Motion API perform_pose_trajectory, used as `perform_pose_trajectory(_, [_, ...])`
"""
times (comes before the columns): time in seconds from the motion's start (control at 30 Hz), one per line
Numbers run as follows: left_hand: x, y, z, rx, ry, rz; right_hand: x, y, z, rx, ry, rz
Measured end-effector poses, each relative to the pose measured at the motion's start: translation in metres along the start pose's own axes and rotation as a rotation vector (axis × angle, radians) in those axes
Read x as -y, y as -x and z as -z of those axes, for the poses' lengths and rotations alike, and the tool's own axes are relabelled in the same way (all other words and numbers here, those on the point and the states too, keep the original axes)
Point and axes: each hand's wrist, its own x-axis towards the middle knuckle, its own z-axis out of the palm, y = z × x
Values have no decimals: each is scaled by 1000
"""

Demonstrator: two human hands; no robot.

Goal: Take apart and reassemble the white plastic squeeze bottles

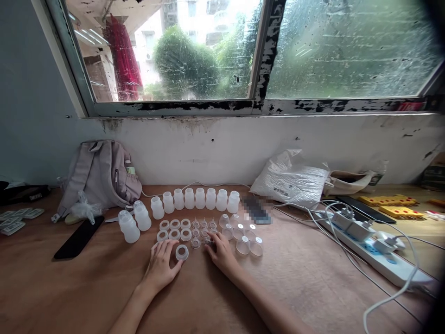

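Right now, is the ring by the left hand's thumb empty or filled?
Empty, it appears: the brown tabletop shows through the open centre of the ring by the left hand.

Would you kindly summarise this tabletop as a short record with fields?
Left hand: at a translucent collar ring, grip unclear
Right hand: fingertips among clear bottle nipples
Frosted bottles: standing behind the small parts
Clear domed caps: right of the nipples
Far left: grey backpack
Far right: white power strip

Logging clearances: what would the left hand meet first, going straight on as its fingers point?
The left hand would likely meet the near row of translucent white plastic rings first; depth is unclear.
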Motion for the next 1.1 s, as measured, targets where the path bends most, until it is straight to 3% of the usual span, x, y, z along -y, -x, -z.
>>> perform_pose_trajectory(0.27, [0,-1,1,-38,-91,15,-1,-3,2,40,-112,-60])
perform_pose_trajectory(0.47, [9,0,-4,-119,-127,142,1,-3,3,49,-126,-59])
perform_pose_trajectory(0.67, [17,3,-20,-72,-65,272,1,-2,4,49,-103,-88])
perform_pose_trajectory(0.9, [24,3,-30,-122,16,181,-1,-3,3,41,-98,-96])
perform_pose_trajectory(1.1, [21,3,-31,-142,59,189,-1,-3,3,56,-83,-97])
